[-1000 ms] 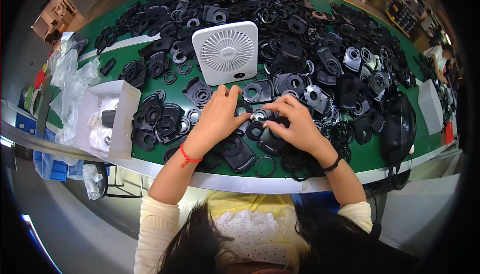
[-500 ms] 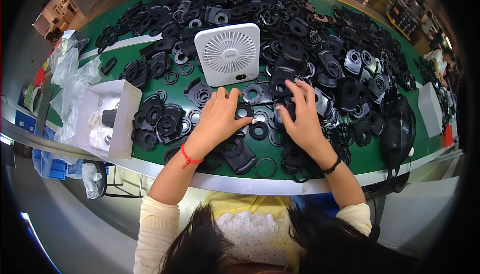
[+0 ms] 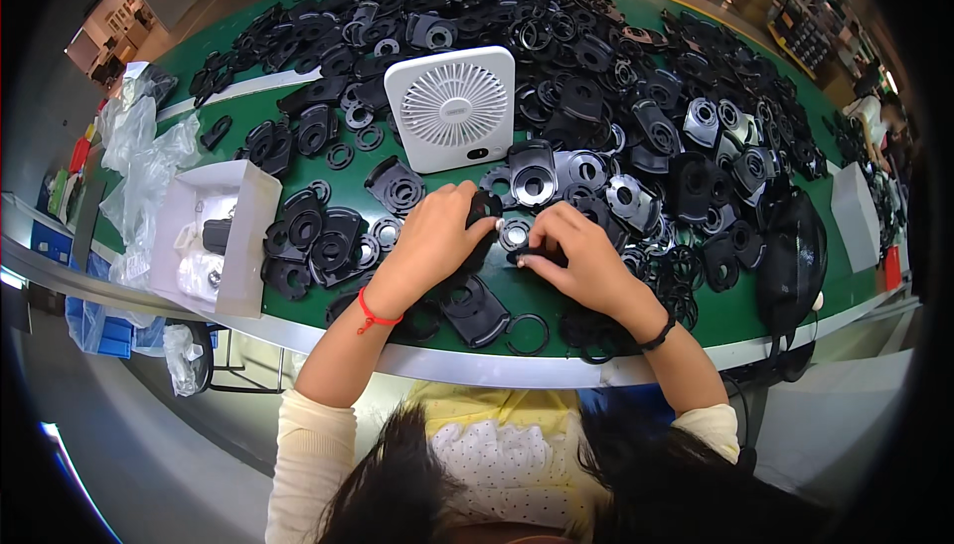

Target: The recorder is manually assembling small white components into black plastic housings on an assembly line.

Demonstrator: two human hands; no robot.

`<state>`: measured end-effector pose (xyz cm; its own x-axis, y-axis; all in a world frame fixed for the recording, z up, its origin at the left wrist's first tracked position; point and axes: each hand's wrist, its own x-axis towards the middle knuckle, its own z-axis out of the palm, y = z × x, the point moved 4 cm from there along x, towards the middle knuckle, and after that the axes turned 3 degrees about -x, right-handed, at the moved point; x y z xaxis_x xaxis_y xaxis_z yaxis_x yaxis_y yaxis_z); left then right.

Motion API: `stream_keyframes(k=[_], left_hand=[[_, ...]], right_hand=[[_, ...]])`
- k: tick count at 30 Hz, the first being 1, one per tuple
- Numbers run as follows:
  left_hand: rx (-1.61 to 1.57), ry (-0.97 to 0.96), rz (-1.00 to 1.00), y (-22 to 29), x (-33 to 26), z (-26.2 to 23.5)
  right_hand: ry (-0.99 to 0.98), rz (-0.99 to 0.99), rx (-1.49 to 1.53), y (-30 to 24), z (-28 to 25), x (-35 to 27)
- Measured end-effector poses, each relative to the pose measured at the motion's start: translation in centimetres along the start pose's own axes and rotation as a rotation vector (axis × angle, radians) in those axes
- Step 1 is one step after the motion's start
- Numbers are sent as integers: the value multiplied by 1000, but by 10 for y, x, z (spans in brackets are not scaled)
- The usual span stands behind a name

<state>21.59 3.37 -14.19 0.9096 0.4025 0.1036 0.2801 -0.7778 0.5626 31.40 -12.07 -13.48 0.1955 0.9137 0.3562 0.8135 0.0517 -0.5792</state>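
Note:
My left hand (image 3: 433,236), with a red string on the wrist, is closed round a dark round plastic part (image 3: 484,208), mostly covered by the fingers. To its right my right hand (image 3: 576,258), a black band at its wrist, pinches a black ring (image 3: 518,257) between thumb and fingertips; only a bit of it shows. Between the two hands lies a silver-centred ring (image 3: 514,235). Just below the left hand rests a flat black plastic bracket (image 3: 472,310) with a round opening, and a thin open black ring (image 3: 528,334) touches its right side.
A white square fan (image 3: 452,112) stands beyond my hands. Behind it spreads a large heap of black plastic parts (image 3: 576,47) on the green table. An open white box (image 3: 253,236) and clear plastic bags (image 3: 139,176) sit at left. A black bag (image 3: 792,266) lies at right.
My right hand has come down and left from the heap and closed on the black ring. The left hand has closed on a dark part. A bracket beyond the right hand has shifted.

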Motion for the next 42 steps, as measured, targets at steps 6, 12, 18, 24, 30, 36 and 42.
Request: stream_keyframes(k=[6,12,18,24,30,36,42], left_hand=[[-396,-39,88,9,5,1],[-652,-320,-43,28,2,-3],[-825,-438,4,31,-2,4],[-930,-459,11,26,-2,10],[-930,-184,-57,10,9,8],[-950,-73,-115,0,12,4],[-944,0,-86,-2,11,11]], right_hand=[[236,314,406,16,-5,-2],[257,403,552,23,-4,-4],[189,392,484,22,-4,-2],[123,464,572,32,-6,-4],[342,415,553,22,-13,-1],[-488,-100,35,-31,-1,-6],[-648,-142,-71,-36,23,-19]])
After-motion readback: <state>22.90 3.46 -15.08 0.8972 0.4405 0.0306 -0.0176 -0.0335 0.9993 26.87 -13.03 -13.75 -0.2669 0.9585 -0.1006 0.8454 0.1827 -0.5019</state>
